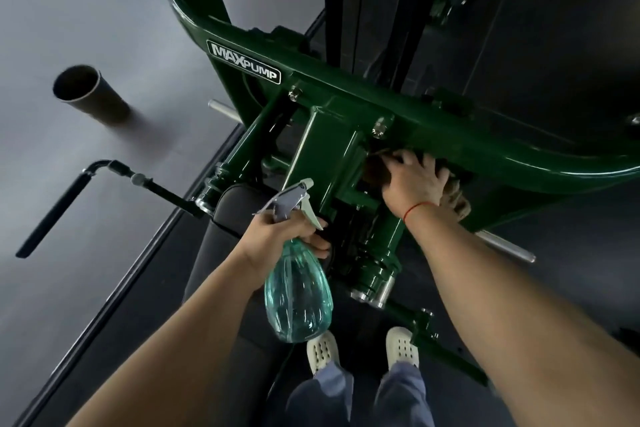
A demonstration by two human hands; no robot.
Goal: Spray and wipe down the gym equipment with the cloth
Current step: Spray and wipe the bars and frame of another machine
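1. One cloth (458, 200) is being pressed on the green frame (346, 135) beneath the spread fingers of the right hand (414, 181).
2. Just left of that, the spray bottle (298, 291) is being gripped by the left hand (281, 236), its body hanging below it.
3. Wiping is judged midway — much of the frame is seemingly being left for later.

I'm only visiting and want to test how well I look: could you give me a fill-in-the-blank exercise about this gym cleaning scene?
1. The left hand grips the spray bottle while the right hand presses a ____ cloth on the frame.
2. That frame is painted dark ____.
3. Its label reads ____.
4. A ____ string sits just behind the right hand.

Missing words: brown, green, MAXPUMP, red.
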